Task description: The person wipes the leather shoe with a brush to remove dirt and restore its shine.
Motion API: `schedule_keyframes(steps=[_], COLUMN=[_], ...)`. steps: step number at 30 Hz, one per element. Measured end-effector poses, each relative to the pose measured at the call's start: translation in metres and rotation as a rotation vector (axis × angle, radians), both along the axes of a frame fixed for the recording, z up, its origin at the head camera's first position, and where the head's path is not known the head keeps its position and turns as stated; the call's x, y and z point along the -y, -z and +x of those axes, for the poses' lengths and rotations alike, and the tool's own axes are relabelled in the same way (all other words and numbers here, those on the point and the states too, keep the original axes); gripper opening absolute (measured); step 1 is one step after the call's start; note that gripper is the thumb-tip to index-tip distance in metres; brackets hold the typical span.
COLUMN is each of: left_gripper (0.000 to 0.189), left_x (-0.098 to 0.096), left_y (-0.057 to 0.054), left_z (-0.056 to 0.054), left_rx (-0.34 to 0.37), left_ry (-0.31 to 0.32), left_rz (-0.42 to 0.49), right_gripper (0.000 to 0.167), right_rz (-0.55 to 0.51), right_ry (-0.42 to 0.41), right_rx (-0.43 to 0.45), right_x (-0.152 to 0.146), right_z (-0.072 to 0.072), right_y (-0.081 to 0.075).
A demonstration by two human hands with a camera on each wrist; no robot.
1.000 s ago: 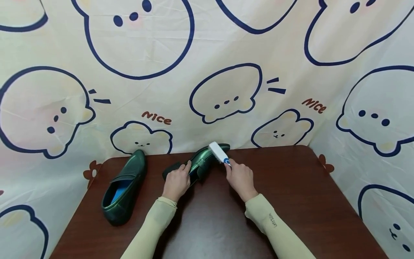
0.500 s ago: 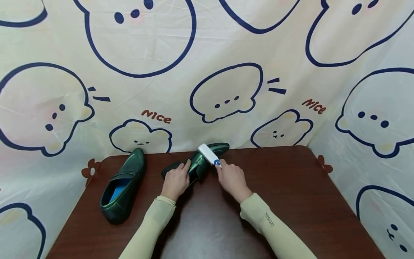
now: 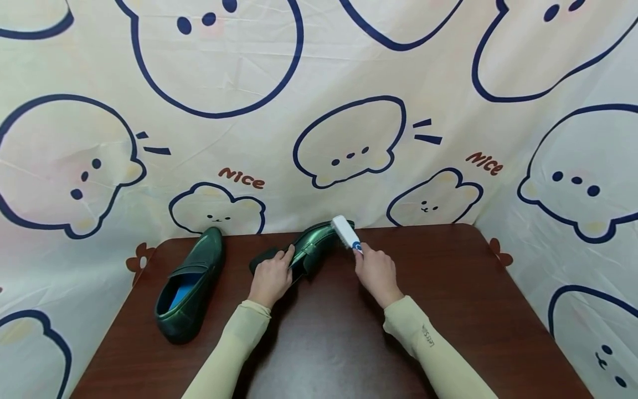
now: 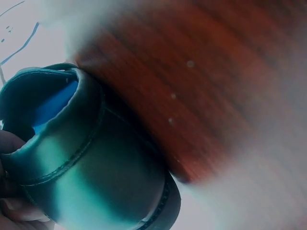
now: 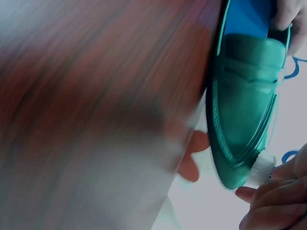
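Observation:
A dark green loafer [image 3: 314, 241] lies on its side near the table's back edge, toe pointing right. My left hand [image 3: 271, 277] grips it by the heel end, fingers over the rim of the opening. In the left wrist view the heel of the loafer [image 4: 96, 167] and its blue insole show. My right hand [image 3: 376, 272] holds a white brush [image 3: 346, 231] by its handle, the brush head against the loafer's toe. The right wrist view shows the brush [image 5: 261, 167] at the toe's side, with my right hand [image 5: 278, 196] around the handle.
A second green loafer [image 3: 191, 288] with a blue insole stands upright on the left of the brown wooden table [image 3: 438, 288]. A white cloth [image 3: 279, 138] with cartoon outlines hangs right behind the table and along its sides.
The brush in my right hand first moved left along the loafer toward its middle, then back right to the toe. My left hand and both loafers stayed in place.

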State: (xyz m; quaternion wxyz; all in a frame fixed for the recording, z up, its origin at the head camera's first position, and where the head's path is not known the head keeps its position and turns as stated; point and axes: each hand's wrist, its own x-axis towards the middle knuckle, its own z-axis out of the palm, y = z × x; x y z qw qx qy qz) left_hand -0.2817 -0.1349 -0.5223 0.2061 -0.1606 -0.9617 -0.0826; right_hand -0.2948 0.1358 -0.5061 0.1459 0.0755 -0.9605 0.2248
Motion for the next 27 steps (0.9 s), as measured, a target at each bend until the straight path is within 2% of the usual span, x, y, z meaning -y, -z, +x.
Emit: schedule_keyframes(steps=[3,6,11,14,16,20,27], left_gripper=[0.052,0.053,0.053,0.053,0.053,0.053,0.053], left_x=[0.000,0.000,0.001,0.002,0.003,0.003,0.001], left_y=[0.000,0.000,0.001,0.001,0.001,0.001,0.001], left_z=[-0.001,0.000,0.000,-0.001,-0.001,0.000,-0.001], left_rx=[0.012,0.025,0.014,0.006,0.008,0.023,0.019], left_ry=[-0.003,-0.007,-0.005,-0.002,-0.004,-0.001,0.015], left_rz=[-0.001,0.001,0.009,0.014,0.015,0.017,0.017], right_gripper=[0.030,0.030,0.026,0.024,0.024,0.023,0.025], right_rz=[0.000,-0.008,-0.051,-0.022,-0.003,-0.017,-0.047], right_ry=[0.028,0.018,-0.113,-0.189,-0.206,-0.166,-0.020], right_rx=[0.006,0.020,0.062,0.055,0.040,0.039,0.042], right_x=[-0.008,-0.006,0.015,0.029,0.035,0.033,0.002], right_z=[-0.002,-0.001,0.006,0.008,0.009,0.006,0.001], right_y=[0.002,-0.001,-0.013,-0.014,-0.012,-0.007,-0.005])
